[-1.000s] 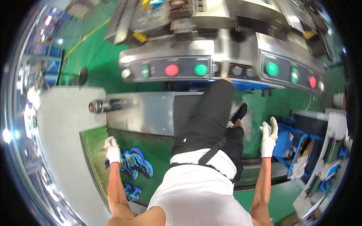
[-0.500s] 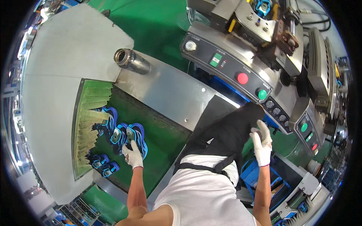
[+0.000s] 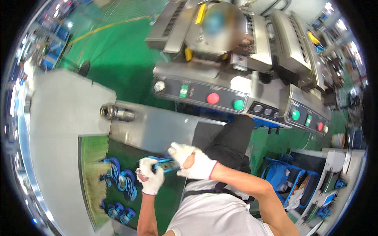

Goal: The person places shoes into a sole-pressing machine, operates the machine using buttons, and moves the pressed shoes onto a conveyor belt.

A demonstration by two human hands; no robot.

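A blue strappy shoe (image 3: 168,165) is held up above the green conveyor belt (image 3: 165,194), with its middle showing between my gloved hands. My left hand (image 3: 151,175) has its fingers curled round the left end of the shoe. Over its other end lies my right hand (image 3: 192,160), bent round it and slightly blurred. Both white gloves hide much of the shoe. On the belt to the left, more blue shoes (image 3: 125,183) lie close to a curtain of yellow-green strips (image 3: 94,177). A smaller-looking pair (image 3: 120,212) rests nearer to me.
A steel flask (image 3: 118,113) lies or leans on the metal ledge (image 3: 157,129) beyond the belt. Ahead stands a steel machine with a button panel (image 3: 199,92), and a second panel (image 3: 307,116) is to its right. A blue crate (image 3: 281,179) stands low at the right.
My left hand has lifted a shoe off the belt, and my right hand has swung left to meet it. The view has turned right, bringing the machine more square ahead.
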